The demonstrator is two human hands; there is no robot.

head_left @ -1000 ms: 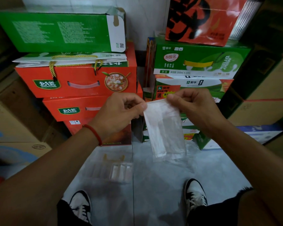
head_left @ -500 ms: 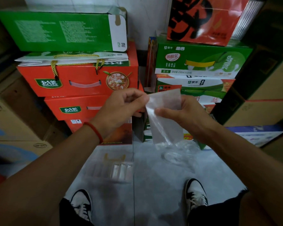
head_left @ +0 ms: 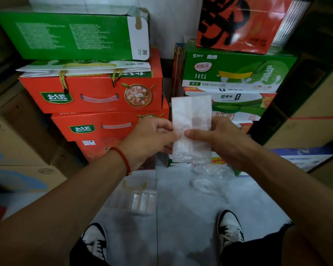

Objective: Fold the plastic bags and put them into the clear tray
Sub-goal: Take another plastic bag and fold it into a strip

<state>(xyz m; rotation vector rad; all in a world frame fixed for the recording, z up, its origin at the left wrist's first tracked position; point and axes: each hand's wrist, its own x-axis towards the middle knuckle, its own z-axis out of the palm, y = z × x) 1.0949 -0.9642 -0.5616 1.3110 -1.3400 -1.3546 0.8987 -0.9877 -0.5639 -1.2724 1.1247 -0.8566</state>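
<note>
Head view: left hand and right hand both pinch a folded bag, held upright. Tray sits on the floor below.

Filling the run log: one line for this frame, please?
phase: folding | left hand: pinching plastic bag | right hand: pinching same bag | clear tray: on floor, holds folded bags

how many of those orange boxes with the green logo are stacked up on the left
3 at least: the top orange box, a second under it, and a third below, mostly hidden behind the left hand. More may be hidden.
</note>
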